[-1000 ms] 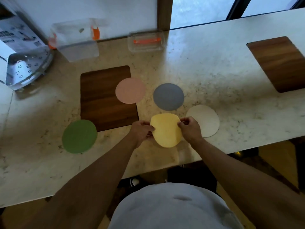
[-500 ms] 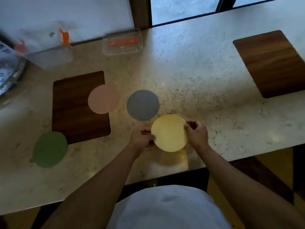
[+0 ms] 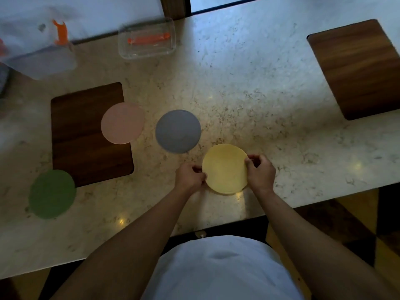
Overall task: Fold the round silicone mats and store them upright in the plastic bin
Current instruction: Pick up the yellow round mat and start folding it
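A yellow round mat (image 3: 225, 168) lies flat near the counter's front edge. My left hand (image 3: 190, 174) pinches its left rim and my right hand (image 3: 260, 171) pinches its right rim. A thin pale edge shows under its lower side, so it seems to rest on the white mat. A grey mat (image 3: 178, 131) lies just behind and to the left. A pink mat (image 3: 122, 123) overlaps a dark wooden board (image 3: 86, 152). A green mat (image 3: 52, 193) lies at the front left. The clear plastic bin (image 3: 41, 55) with orange clips stands blurred at the back left.
A small clear lidded box (image 3: 147, 41) with an orange strip stands at the back centre. A second wooden board (image 3: 359, 68) lies at the right. The marble counter (image 3: 249, 94) ends just in front of my body.
Both hands carried the yellow mat to the right, over the white mat, which is now covered. The camera view shifted to the right.
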Motion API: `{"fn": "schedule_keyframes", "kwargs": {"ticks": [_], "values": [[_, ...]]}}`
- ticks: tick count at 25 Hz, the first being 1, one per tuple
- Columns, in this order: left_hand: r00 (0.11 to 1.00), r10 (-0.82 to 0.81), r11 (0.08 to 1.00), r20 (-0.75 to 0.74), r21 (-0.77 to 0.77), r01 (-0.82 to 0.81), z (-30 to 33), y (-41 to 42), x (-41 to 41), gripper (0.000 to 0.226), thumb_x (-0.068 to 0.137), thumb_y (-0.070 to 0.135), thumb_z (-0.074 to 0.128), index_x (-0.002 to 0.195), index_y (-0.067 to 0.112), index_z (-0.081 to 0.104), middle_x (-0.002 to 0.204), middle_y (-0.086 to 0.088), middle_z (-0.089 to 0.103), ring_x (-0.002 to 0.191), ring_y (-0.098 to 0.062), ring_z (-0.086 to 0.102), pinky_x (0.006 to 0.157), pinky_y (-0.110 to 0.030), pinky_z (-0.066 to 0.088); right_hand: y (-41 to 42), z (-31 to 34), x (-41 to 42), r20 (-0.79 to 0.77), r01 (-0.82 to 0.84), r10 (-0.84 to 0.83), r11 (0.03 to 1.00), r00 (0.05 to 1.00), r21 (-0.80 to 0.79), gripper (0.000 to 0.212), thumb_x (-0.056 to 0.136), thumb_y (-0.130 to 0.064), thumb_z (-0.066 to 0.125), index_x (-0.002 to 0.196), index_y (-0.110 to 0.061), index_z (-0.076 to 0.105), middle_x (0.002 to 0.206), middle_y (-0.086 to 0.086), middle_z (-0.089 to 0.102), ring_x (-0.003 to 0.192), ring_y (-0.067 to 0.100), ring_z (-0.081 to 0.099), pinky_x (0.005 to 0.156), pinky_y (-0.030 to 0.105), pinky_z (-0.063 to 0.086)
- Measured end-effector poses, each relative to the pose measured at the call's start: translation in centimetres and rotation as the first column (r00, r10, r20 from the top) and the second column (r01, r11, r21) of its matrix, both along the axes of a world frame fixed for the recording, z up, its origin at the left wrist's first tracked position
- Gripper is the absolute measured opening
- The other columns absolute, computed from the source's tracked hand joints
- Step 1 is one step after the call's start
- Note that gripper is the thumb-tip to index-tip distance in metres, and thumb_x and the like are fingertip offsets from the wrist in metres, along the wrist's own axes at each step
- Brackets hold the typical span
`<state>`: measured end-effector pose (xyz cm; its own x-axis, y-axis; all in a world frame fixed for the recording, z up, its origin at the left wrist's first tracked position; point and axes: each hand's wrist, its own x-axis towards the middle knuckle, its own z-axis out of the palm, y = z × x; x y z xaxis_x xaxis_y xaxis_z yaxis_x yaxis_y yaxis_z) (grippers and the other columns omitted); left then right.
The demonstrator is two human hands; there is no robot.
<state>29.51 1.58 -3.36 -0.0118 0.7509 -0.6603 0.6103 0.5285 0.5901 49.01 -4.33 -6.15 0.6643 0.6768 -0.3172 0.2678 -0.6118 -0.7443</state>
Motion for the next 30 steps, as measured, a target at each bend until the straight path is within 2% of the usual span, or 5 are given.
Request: {"fn": "schedule_keyframes", "kwargs": {"ticks": [7,12,22,27,30], "values": [[0.987,0.011,0.989,-0.159,0.148,0.013,0.1,-0.5,1.0,0.015,0.073,0.009,0.070,0.085,0.014,0.076,0.084,-0.002,0.075,0.071,-0.011,0.062,0.068,-0.022,0.047,0.5,-0.1,-0.2,0.068,0.012,-0.011,1.000,0.998,-0.010,0.016,0.086,-0.024,0.070,0.099,-0.016,0.073,0.093,0.003,0.070,0.085,0.017,0.063,0.079,0.029,0.051],[0.971,-0.001,0.984,-0.241,0.172,0.044,0.2,-0.9,2.0,0.010,0.070,0.005,0.062,0.069,0.013,0.068,0.075,-0.007,0.071,0.070,-0.022,0.064,0.068,-0.038,0.054,0.9,0.3,-0.3,0.066,0.016,-0.014,0.999,0.998,-0.035,0.016,0.085,-0.023,0.070,0.100,-0.016,0.073,0.095,0.004,0.071,0.089,0.018,0.064,0.082,0.029,0.051],[0.962,-0.001,0.983,-0.274,0.177,0.052,0.1,-0.7,2.1,0.016,0.070,0.005,0.062,0.073,0.016,0.074,0.074,0.002,0.071,0.070,-0.016,0.063,0.066,-0.030,0.054,0.2,0.6,-0.6,0.178,-0.023,0.040,0.995,0.983,-0.095,0.019,0.087,-0.026,0.067,0.101,-0.014,0.073,0.099,0.008,0.066,0.092,0.020,0.060,0.084,0.030,0.048],[0.953,-0.013,0.984,-0.301,0.163,0.065,0.4,-0.8,2.1,0.027,0.067,0.002,0.058,0.044,0.016,0.052,0.044,0.002,0.049,0.045,-0.015,0.047,0.041,-0.025,0.031,0.0,1.0,-1.1,0.230,-0.008,0.049,0.984,0.972,-0.175,0.022,0.088,-0.030,0.064,0.102,-0.016,0.074,0.100,0.006,0.068,0.090,0.019,0.062,0.081,0.029,0.049],[0.960,-0.013,0.992,-0.280,0.118,0.048,0.4,-0.5,2.2,0.021,0.066,0.003,0.058,0.049,0.015,0.056,0.047,0.001,0.048,0.045,-0.014,0.045,0.042,-0.025,0.030,0.4,1.2,-1.0,0.194,-0.021,0.065,0.975,0.979,-0.223,0.023,0.088,-0.026,0.061,0.103,-0.014,0.074,0.102,0.005,0.070,0.092,0.021,0.065,0.083,0.036,0.054]]}}
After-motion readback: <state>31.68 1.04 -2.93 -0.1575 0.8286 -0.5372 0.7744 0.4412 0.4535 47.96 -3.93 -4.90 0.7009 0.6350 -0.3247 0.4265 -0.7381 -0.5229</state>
